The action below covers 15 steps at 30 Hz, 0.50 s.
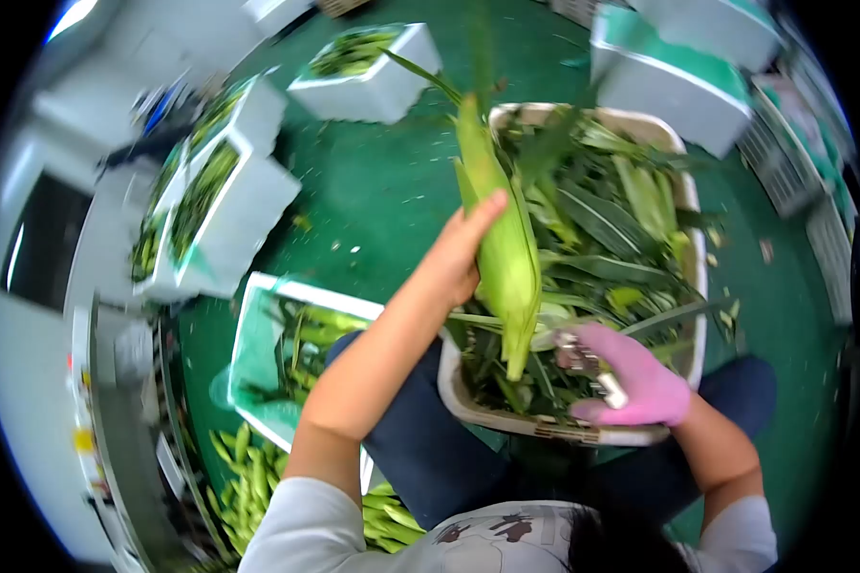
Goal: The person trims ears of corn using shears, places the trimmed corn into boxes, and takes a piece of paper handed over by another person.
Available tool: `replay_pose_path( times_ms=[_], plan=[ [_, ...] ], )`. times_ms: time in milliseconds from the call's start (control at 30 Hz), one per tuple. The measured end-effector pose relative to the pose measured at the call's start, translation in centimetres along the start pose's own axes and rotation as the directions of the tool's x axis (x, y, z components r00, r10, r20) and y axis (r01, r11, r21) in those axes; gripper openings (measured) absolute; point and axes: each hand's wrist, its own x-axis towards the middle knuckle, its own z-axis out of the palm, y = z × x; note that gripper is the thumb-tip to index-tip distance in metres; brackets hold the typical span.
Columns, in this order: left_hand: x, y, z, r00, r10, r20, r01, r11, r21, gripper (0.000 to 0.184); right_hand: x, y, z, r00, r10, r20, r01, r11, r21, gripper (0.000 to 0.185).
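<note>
My left hand (473,239), bare, is closed around a green ear of corn (509,258) still in its husk. The ear is held upright, its leafy top away from me and its stalk end pointing down toward my right hand. My right hand (635,377) wears a pink glove and grips a small metal hand tool (583,358) that looks like pruning shears, partly blurred. The tool is just right of the stalk end, apart from it. Beneath both hands stands a pale plastic basket (695,277) filled with stripped husks and leaves (607,220).
An open white foam box (248,339) with corn stands left of my knee. A pile of corn ears (253,482) lies at the lower left. More foam boxes (248,215) (377,94) hold greens. Boxes (674,91) and crates (779,153) stand at right. Scraps dot the green floor (354,191).
</note>
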Motion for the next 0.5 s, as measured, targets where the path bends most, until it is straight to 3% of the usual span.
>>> replay_pose_path(
  times_ms=[33, 100, 167, 200, 233, 300, 333, 400, 433, 500],
  plan=[
    [-0.8, -1.5, 2.3, 0.999, -0.033, -0.012, 0.035, 0.985, 0.166, 0.054, -0.3, 0.4, 0.1, 0.998, -0.044, -0.039, 0.04, 0.995, -0.094, 0.078],
    [-1.1, -4.9, 4.7, 0.995, 0.073, 0.069, -0.096, 0.9, 0.424, 0.06, -1.3, 1.2, -0.3, 0.984, 0.085, -0.155, -0.091, 0.995, -0.033, 0.076],
    [-1.7, -6.5, 6.0, 0.985, 0.116, 0.13, -0.165, 0.86, 0.483, 0.057, -2.2, 2.6, -1.4, 0.909, 0.321, -0.266, -0.259, 0.935, 0.242, 0.074],
    [-1.7, -7.2, 6.0, 0.982, 0.136, 0.129, -0.183, 0.848, 0.498, 0.057, -2.1, 1.7, -2.9, 0.846, 0.492, -0.206, -0.416, 0.85, 0.324, 0.07],
    [-1.6, -7.7, 5.7, 0.979, 0.159, 0.124, -0.201, 0.835, 0.512, 0.057, -2.2, 3.1, -3.5, 0.862, 0.433, -0.263, -0.408, 0.901, 0.147, 0.073],
    [-1.1, -8.0, 5.2, 0.966, 0.183, 0.182, -0.257, 0.755, 0.603, 0.058, -2.8, 5.5, -3.6, 0.867, 0.392, -0.307, -0.39, 0.918, 0.069, 0.078],
    [-1.3, -7.7, 4.9, 0.96, 0.14, 0.242, -0.273, 0.653, 0.707, 0.059, -2.9, 5.8, -3.7, 0.867, 0.411, -0.283, -0.384, 0.911, 0.149, 0.083],
    [-1.8, -6.9, 5.0, 0.952, -0.019, 0.307, -0.259, 0.491, 0.832, 0.064, -2.8, 5.8, -3.6, 0.88, 0.354, -0.317, -0.365, 0.931, 0.026, 0.081],
    [-1.8, -6.5, 4.9, 0.945, -0.12, 0.304, -0.188, 0.562, 0.805, 0.063, -2.7, 5.7, -3.6, 0.886, 0.325, -0.33, -0.355, 0.934, -0.035, 0.081],
    [-1.6, -5.9, 4.4, 0.902, -0.313, 0.298, -0.01, 0.673, 0.739, 0.061, -2.5, 6.6, -3.2, 0.889, 0.34, -0.307, -0.317, 0.94, 0.122, 0.072]
  ],
)
